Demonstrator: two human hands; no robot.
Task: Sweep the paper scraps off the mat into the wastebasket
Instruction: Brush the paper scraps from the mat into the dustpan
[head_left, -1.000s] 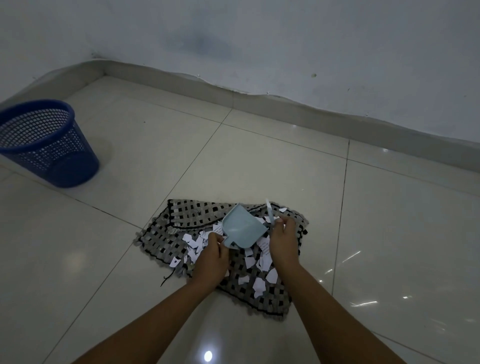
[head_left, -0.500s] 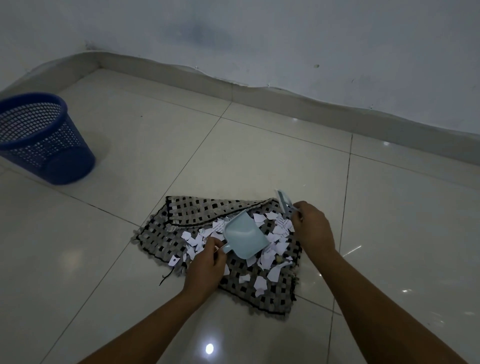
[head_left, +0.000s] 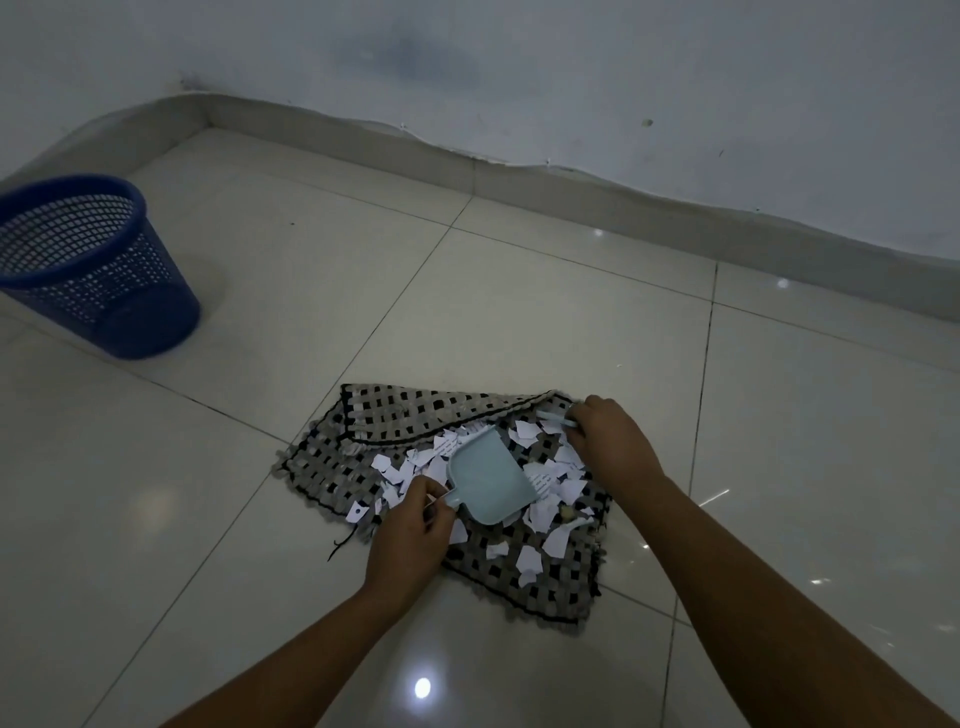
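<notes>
On the grey-and-black woven mat (head_left: 410, 431), torn white paper scraps (head_left: 543, 470) lie scattered over its middle and right part. Among them sits a small pale-blue plastic dustpan (head_left: 488, 480), its short handle gripped by the left hand (head_left: 413, 535), fingers curled round it, forearm reaching in from below. At the mat's far right corner the right hand (head_left: 610, 441) is closed around a slim pale-blue brush (head_left: 553, 417), knuckles up, arm stretched forward. Well apart from the mat, far to its left, a blue perforated plastic wastebasket (head_left: 88, 265) stands upright on the glossy tiled floor (head_left: 519, 312).
</notes>
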